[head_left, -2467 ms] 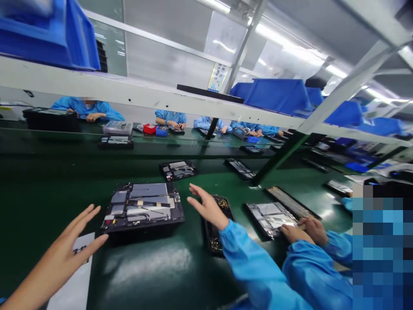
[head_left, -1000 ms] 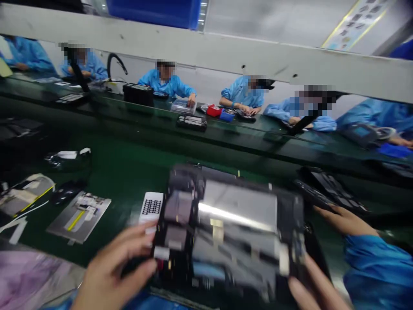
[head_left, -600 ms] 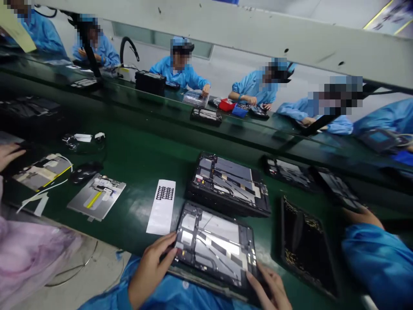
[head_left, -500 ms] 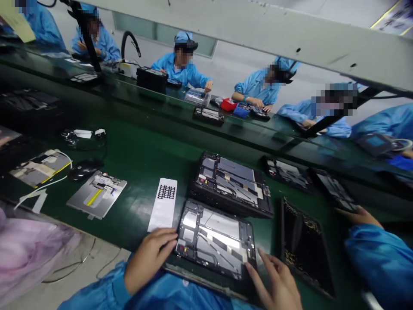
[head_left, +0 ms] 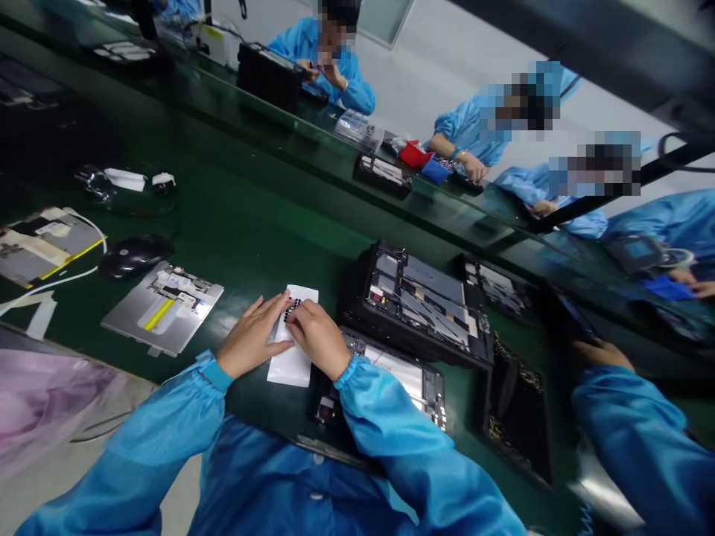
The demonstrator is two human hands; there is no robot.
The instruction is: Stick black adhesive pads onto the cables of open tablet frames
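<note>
A white backing sheet (head_left: 293, 363) with a block of small black stickers lies on the green conveyor belt (head_left: 246, 246). My left hand (head_left: 251, 336) rests flat on its left edge, fingers stretched out. My right hand (head_left: 317, 336) is curled over the black stickers, fingertips pinched at them; what they grip is hidden. Under my right forearm lies an opened tablet (head_left: 402, 383), insides up. A second opened tablet (head_left: 424, 298) sits on a black tray just beyond it.
A grey metal plate (head_left: 163, 307) and a black mouse (head_left: 134, 257) lie to the left. A dark tray (head_left: 517, 413) and a co-worker's blue sleeve (head_left: 631, 424) are at the right. More people in blue sit across the belt with further tablets.
Both my hands let go of the near tablet and moved left onto the sticker sheet. The camera tilted down and closer.
</note>
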